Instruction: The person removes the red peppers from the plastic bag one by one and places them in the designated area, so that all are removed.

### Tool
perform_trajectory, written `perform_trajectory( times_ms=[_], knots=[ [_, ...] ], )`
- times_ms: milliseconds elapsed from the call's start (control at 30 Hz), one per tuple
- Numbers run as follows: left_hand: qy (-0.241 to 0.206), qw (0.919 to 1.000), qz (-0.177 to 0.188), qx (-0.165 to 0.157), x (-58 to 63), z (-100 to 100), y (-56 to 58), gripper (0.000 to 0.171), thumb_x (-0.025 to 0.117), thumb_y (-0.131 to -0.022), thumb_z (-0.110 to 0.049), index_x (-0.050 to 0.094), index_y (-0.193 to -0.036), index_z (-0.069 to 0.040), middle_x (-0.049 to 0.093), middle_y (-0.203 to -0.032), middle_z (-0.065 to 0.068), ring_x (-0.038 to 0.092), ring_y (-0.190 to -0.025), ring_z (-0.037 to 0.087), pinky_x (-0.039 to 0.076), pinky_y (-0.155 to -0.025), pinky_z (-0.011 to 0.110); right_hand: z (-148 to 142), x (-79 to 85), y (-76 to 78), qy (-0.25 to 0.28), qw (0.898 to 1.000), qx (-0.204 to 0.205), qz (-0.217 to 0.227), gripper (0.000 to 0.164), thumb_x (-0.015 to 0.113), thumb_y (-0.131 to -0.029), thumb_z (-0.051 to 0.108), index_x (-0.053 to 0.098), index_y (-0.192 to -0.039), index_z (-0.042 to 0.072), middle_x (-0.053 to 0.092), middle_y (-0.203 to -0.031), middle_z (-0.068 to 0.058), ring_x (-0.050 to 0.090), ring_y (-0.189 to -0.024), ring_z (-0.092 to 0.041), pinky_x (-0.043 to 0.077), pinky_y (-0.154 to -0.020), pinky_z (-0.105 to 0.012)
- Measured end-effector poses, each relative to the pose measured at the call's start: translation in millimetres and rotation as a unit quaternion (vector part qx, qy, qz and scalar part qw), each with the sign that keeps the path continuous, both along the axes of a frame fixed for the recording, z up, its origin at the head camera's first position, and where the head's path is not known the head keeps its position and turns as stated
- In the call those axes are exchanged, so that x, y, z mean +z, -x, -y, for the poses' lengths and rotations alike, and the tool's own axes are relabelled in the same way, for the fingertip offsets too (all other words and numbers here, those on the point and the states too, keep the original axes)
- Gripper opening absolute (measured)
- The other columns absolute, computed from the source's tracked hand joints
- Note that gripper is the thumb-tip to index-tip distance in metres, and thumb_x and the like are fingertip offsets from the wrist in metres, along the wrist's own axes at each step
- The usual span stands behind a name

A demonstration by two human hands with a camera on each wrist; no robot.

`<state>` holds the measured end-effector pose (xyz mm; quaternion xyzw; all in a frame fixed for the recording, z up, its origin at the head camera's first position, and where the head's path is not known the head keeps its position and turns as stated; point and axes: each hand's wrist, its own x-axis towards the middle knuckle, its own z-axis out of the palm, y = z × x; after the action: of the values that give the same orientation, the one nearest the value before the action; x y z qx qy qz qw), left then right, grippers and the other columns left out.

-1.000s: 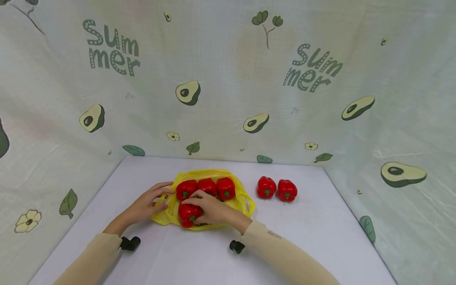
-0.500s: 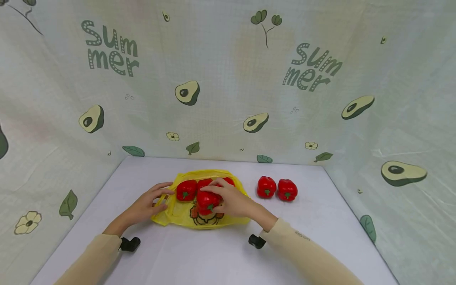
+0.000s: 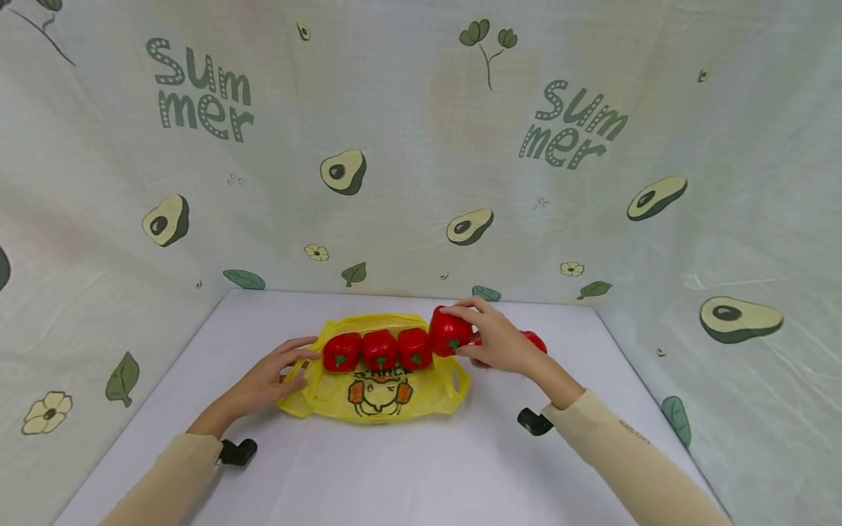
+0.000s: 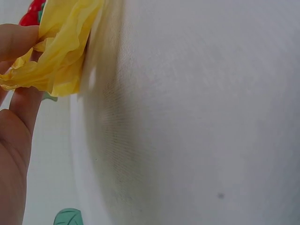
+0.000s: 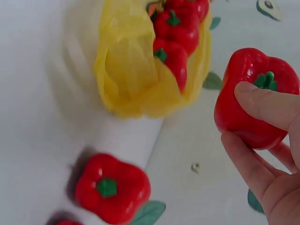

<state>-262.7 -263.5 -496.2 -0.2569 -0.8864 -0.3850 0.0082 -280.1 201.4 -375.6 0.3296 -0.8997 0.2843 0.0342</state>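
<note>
Pinching a red pepper [image 3: 449, 332], the right hand [image 3: 498, 342] is hovering over the right end of a yellow bag [image 3: 430, 391], towards the worktop [image 3: 362, 471]'s far edge. The left hand [image 3: 266, 374], loosely curled, is gripping the bag's left end; three more peppers [image 3: 379, 352] are lining it.

backdrop [image 3: 395, 109]: "summer" ×2 | yellow bag [image 3: 430, 398]: "SNACK", partly hidden | right sleeve [image 3: 628, 453]: lettering illegible
</note>
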Motion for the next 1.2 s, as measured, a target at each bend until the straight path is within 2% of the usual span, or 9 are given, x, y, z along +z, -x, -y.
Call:
perform_trajectory(
  times_ms=[100, 400, 667, 900, 1200],
  knots=[
    [0.001, 1.0, -0.007, -0.003, -0.7, 0, 1.0, 0.045, 0.077, -0.098, -0.008, 0.064, -0.14, -0.015, 0.04, -0.166, 0.013, 0.048, -0.143, 0.048, 0.057, -0.099, 0.063, -21, 4.7, 2.9, -0.002, 1.0, -0.023, -0.015, 0.073, 0.088, -0.086, 0.003, 0.059, -0.151, 0.02, 0.05, -0.148, -0.014, 0.06, -0.128, -0.038, 0.063, -0.092, -0.049],
    [0.002, 0.9999, -0.014, -0.006, -1.1, 0, 1.0, 0.045, 0.076, -0.098, -0.008, 0.064, -0.141, -0.016, 0.041, -0.165, 0.013, 0.049, -0.143, 0.047, 0.056, -0.1, 0.064, -77, 10.7, 11.2, -0.011, 0.996, -0.082, -0.016, 0.079, 0.087, -0.084, -0.003, 0.056, -0.153, 0.019, 0.05, -0.146, -0.015, 0.054, -0.134, -0.041, 0.064, -0.089, -0.051],
    [0.002, 0.9999, -0.013, -0.004, 0.3, -2, 0.1, 0.045, 0.076, -0.098, -0.006, 0.064, -0.141, -0.014, 0.041, -0.165, 0.013, 0.048, -0.143, 0.047, 0.055, -0.101, 0.065, -125, 9.2, 14.2, -0.02, 0.993, -0.11, -0.035, 0.078, 0.087, -0.084, -0.006, 0.055, -0.153, 0.011, 0.051, -0.143, -0.021, 0.056, -0.128, -0.045, 0.063, -0.087, -0.056],
    [0.004, 0.9999, -0.009, 0.002, 2.8, -1, -1.4, 0.045, 0.076, -0.098, -0.007, 0.064, -0.141, -0.015, 0.04, -0.165, 0.013, 0.048, -0.143, 0.047, 0.055, -0.1, 0.066, -160, 0.3, 20.4, -0.018, 0.99, -0.134, -0.03, 0.076, 0.086, -0.084, -0.006, 0.054, -0.151, 0.008, 0.051, -0.14, -0.021, 0.056, -0.125, -0.046, 0.063, -0.086, -0.058],
    [-0.001, 0.9999, -0.013, -0.001, 3.0, -2, -1.5, 0.044, 0.076, -0.098, -0.005, 0.065, -0.14, -0.013, 0.041, -0.165, 0.013, 0.049, -0.143, 0.046, 0.055, -0.1, 0.065, -190, -12.4, 20.7, -0.015, 0.99, -0.138, -0.039, 0.076, 0.087, -0.081, -0.008, 0.054, -0.148, 0.004, 0.051, -0.137, -0.026, 0.054, -0.122, -0.051, 0.064, -0.082, -0.057]
  ],
)
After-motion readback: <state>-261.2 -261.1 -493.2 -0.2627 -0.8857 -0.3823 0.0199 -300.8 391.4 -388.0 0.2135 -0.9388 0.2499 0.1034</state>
